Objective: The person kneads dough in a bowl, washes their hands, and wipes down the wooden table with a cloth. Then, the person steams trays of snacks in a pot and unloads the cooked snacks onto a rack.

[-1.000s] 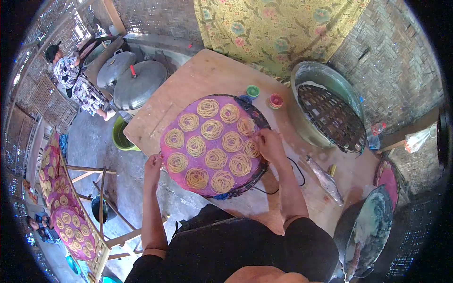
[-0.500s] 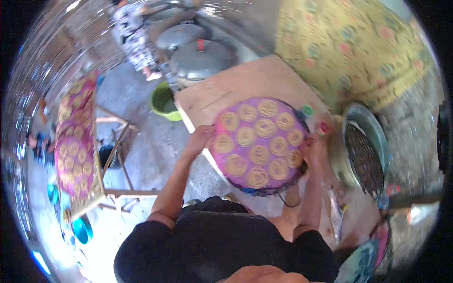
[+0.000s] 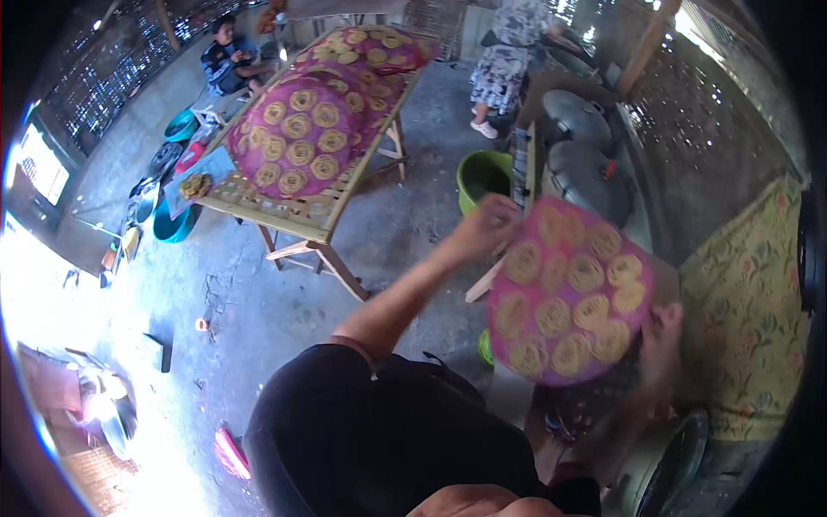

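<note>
A round tray covered in pink-purple cloth is tilted up in front of me. Several flat coils of pale yellow noodles lie spread over it. My left hand is at the tray's upper left edge, fingers closed on the rim. On the opposite side my right hand grips the other edge; it is somewhat blurred and its fingers are partly hidden. The tray's underside cannot be seen.
A slatted bamboo rack holds more pink cloths with noodle coils. A green bucket stands beside the stove with big lidded pots. One person sits behind the rack; another stands by the stove. A floral yellow cloth hangs at right.
My view has swung left, bringing the rack closer to the middle. The tray has come up off the wooden table, tilted, with both hands at its edges.
</note>
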A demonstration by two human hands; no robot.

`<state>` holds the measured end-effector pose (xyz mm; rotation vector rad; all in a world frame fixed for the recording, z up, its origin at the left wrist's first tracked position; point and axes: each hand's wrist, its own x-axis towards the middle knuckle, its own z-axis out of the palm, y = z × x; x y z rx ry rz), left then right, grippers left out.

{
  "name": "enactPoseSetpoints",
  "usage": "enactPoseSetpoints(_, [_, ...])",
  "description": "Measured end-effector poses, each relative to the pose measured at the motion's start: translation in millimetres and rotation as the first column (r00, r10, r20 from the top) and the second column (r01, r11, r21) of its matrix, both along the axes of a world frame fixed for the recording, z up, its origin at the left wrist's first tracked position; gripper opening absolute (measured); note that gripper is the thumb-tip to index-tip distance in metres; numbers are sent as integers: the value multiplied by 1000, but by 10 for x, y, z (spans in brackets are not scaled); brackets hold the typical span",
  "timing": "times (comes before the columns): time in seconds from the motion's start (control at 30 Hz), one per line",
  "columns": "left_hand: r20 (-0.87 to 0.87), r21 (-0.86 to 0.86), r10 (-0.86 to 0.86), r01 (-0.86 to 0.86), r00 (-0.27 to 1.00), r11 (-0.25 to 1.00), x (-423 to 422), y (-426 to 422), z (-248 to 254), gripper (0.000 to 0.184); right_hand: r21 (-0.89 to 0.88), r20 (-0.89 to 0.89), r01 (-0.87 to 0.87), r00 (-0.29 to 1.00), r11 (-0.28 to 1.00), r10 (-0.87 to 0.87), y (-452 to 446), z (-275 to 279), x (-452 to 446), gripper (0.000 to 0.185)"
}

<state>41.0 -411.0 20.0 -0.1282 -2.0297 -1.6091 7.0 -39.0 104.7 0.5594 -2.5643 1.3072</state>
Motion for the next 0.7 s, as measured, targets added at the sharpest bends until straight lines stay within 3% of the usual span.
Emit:
enactPoseSetpoints(0.07, [-3,-51,131,-131,991,990,321,-835,76,14,10,-153,-147,977,989,146,-781,-138,-184,28])
enactPoseSetpoints(0.1, [95,44,179,-184,979,982,522,-1212,136,17,40,-212,-185,959,982,189,-1235,-148,-214,26])
enactPoseSetpoints(0.13, [50,21,209,-210,977,977,736,-1577,237,17,70,-269,-221,935,973,231,-1690,-157,-244,25])
enactPoseSetpoints(0.17, [-1,-303,389,-371,921,878,970,-1926,407,19,-4,-246,-299,925,954,289,-2133,-236,-324,25])
enactPoseSetpoints(0.2, [101,-222,514,-484,852,846,1162,-2231,420,20,-131,-190,-393,911,910,366,-2619,-402,-416,25])
enactPoseSetpoints(0.27, [-10,-233,622,-607,783,760,1541,-2845,425,23,-440,-57,-476,861,761,506,-3578,-762,-556,28])
enactPoseSetpoints(0.3, [-19,-304,698,-669,715,678,1726,-3163,366,23,-474,-65,-453,873,755,483,-4038,-862,-541,28])
enactPoseSetpoints(0.37, [-45,-434,832,-761,553,482,2058,-3766,39,25,-114,-40,-394,919,912,392,-4701,-1026,-498,33])
enactPoseSetpoints(0.43, [-94,-602,910,-752,403,270,2366,-4050,-351,31,-48,-129,-376,921,925,368,-5060,-1673,-547,32])
enactPoseSetpoints(0.47, [-138,-695,926,-700,350,161,2515,-4068,-502,35,-76,-51,-386,922,919,383,-5030,-1724,-437,31])
enactPoseSetpoints(0.53, [-35,-474,893,-794,449,380,2672,-4070,-777,36,-159,11,-412,908,897,418,-4749,-1945,-217,28])
enactPoseSetpoints(0.57, [57,-401,901,-816,431,416,2703,-3984,-872,34,-206,2,-432,897,878,442,-4531,-2118,-84,26])
enactPoseSetpoints(0.6, [157,-327,896,-835,415,444,2726,-3884,-944,32,-248,151,-445,860,861,488,-4264,-2276,58,27])
enactPoseSetpoints(0.63, [171,-327,883,-820,437,469,2724,-3799,-991,32,-295,296,-447,798,845,525,-3975,-2417,197,28])
enactPoseSetpoints(0.7, [187,-253,840,-801,510,543,2589,-3703,-1042,29,-260,382,-508,727,821,571,-3335,-2240,533,28])
